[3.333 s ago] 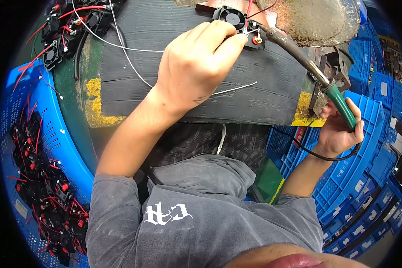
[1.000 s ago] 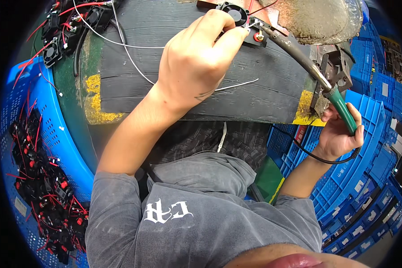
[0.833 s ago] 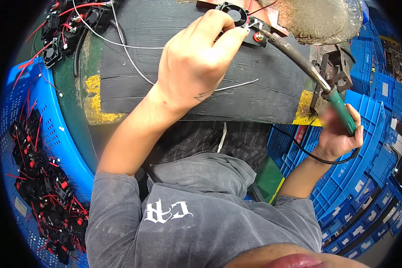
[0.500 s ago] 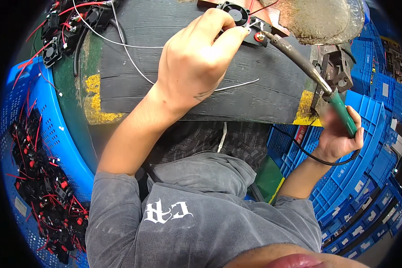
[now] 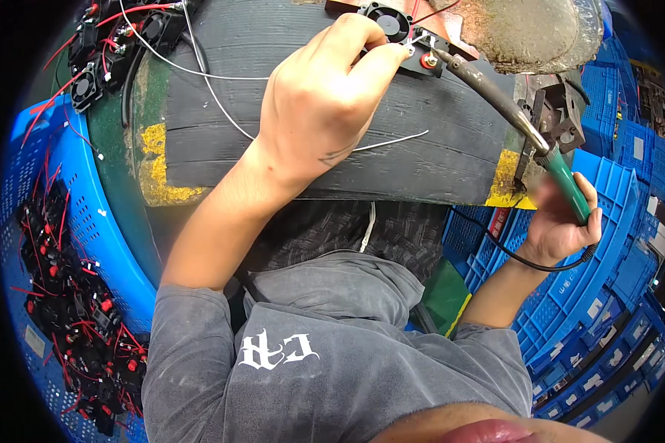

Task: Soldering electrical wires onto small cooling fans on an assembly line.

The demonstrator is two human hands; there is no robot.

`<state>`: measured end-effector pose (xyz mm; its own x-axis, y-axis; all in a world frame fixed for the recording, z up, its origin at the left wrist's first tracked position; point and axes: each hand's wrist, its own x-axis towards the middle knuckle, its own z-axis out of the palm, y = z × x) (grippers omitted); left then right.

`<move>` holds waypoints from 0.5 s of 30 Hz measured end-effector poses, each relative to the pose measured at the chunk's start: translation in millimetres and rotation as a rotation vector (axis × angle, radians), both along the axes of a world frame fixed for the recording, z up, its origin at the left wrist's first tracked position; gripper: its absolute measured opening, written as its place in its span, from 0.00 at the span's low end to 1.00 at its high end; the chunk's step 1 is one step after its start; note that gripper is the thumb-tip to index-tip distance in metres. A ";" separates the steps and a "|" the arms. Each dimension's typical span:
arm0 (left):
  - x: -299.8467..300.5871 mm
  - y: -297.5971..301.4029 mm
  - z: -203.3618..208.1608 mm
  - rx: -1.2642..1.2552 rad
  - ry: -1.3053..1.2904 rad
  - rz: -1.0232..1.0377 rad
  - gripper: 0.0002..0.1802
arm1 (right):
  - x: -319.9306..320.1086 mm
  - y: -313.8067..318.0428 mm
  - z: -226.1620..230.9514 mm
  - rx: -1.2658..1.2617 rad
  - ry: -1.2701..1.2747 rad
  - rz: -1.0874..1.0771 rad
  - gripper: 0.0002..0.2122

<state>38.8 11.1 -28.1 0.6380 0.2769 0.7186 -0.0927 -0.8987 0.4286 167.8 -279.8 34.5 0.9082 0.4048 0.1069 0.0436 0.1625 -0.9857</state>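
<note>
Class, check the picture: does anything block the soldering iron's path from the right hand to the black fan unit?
Nothing visible does. The right hand holds the soldering iron with its tip at the right part of the black fan unit; the left hand is left of the tip, not between.

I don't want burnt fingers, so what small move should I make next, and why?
Probably ease your left hand slightly back from the soldering iron: your fingertips sit close to the iron's tip, beside the small black fan, so a slip by your right hand on the green handle might burn them.
</note>
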 end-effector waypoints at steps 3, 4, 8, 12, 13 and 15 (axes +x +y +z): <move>-1.7 1.2 -2.1 0.002 0.003 0.007 0.12 | 1.5 2.1 -6.4 0.023 0.015 0.014 0.28; -2.6 2.0 -3.4 0.003 0.003 0.009 0.12 | 2.2 3.9 -9.9 0.019 0.027 -0.004 0.28; -1.6 0.9 -2.2 0.006 0.005 0.001 0.11 | 5.0 5.9 -12.9 0.022 0.037 -0.030 0.28; -1.8 0.6 -1.4 -0.016 0.007 -0.004 0.11 | 7.1 6.8 -15.1 0.040 0.052 -0.020 0.27; -2.1 0.8 -1.0 -0.027 0.005 -0.007 0.11 | 7.5 6.9 -15.1 0.043 0.054 -0.011 0.27; -1.6 1.4 -2.0 -0.025 0.005 -0.008 0.11 | 7.9 7.0 -14.9 0.045 0.056 -0.003 0.27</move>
<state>37.2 12.6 -30.1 0.6440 0.2891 0.7083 -0.0978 -0.8872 0.4510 175.7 -272.8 19.6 0.9144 0.3980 0.0743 -0.0104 0.2067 -0.9783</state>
